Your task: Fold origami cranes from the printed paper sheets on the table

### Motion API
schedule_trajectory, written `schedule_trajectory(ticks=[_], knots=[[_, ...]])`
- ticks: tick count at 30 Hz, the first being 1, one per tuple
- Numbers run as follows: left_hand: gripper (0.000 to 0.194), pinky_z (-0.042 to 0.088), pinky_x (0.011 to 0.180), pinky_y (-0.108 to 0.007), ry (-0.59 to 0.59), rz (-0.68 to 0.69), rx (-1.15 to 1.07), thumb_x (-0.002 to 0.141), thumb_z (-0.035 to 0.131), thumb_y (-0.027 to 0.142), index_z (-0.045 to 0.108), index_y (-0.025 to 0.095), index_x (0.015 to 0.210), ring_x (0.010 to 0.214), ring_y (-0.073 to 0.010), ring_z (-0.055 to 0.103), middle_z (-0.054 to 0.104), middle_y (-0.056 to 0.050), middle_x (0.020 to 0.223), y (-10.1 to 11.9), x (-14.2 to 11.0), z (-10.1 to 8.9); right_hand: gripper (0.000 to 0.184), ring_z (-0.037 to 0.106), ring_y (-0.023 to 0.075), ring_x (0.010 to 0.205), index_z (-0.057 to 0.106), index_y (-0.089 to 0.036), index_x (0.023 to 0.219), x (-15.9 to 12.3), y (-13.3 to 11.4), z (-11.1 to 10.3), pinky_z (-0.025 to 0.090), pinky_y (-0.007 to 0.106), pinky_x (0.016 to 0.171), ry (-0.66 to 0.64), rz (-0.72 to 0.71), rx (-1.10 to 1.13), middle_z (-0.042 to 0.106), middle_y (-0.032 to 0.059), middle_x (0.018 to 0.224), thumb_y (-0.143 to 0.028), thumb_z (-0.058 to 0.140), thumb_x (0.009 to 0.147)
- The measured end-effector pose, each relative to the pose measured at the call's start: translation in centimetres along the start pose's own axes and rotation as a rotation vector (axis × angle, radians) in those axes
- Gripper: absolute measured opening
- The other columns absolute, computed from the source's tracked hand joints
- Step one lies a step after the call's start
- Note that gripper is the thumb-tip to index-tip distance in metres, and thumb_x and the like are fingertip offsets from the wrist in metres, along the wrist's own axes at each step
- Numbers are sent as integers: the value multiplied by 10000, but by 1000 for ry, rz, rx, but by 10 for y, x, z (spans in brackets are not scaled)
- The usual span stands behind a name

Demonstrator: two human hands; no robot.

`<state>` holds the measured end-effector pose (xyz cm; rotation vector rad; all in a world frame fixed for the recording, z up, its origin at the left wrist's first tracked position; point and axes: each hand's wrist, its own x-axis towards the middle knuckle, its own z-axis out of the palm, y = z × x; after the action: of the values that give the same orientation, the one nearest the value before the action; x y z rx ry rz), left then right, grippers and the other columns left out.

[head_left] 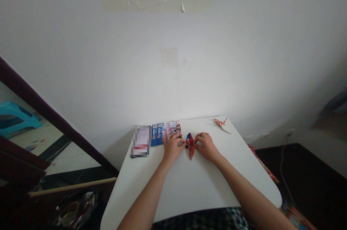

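My left hand (pixel 172 147) and right hand (pixel 206 147) close in narrowly, fingertips pinching a red-and-blue folded paper (pixel 190 145) from both sides to steady it, near the far edge of the table (pixel 189 190). A paper crane (pixel 222 125) sits by the far right corner, a leaflet (pixel 166 133) by the far edge.

left hand (pixel 172 147): fingers (pixel 180 144) curled inward | right hand (pixel 206 147): fingers (pixel 197 142) curled inward | left forearm (pixel 148 194), right forearm (pixel 244 190): converging forward

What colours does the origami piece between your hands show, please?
Origami: red and blue, head view.
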<state>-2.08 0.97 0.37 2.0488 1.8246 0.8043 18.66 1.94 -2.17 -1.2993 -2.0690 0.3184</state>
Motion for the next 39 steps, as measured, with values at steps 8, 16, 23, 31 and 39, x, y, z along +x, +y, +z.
schedule_trajectory(ticks=[8,16,23,31,39], knots=[[43,139,1169,-736,64,38,56,843,704,241,739,263,853,1325,-315,496,692,-41,1275,6,-7,7,114,554,246,1071,715,-241,941,0,2,5,445,388,960,-4,-22,-69,655,66,1076,-246,746,832],[102,146,1177,-730,33,44,33,806,763,266,769,309,898,1305,-314,508,691,-26,1278,1,-3,7,174,549,242,1082,711,-240,976,1,4,7,437,377,964,-13,-21,-116,651,68,1099,-295,775,824],[43,150,1176,-735,38,41,13,764,801,272,776,282,798,1283,-314,527,702,-36,1242,1,0,8,173,546,243,1083,720,-241,974,2,1,4,434,377,977,-14,10,-84,654,63,1096,-264,784,815],[80,162,1172,-708,37,21,38,723,828,255,771,278,773,1325,-339,484,681,-33,1304,1,2,8,233,538,267,1098,726,-251,984,1,-7,2,431,417,979,-12,23,-87,637,82,1100,-397,784,812],[81,329,1106,-520,67,44,47,682,862,291,784,291,706,1251,-285,538,678,27,1333,-3,9,8,357,514,286,1113,715,-258,1008,2,-15,1,412,447,996,-16,60,-163,619,94,1122,-523,787,780]])
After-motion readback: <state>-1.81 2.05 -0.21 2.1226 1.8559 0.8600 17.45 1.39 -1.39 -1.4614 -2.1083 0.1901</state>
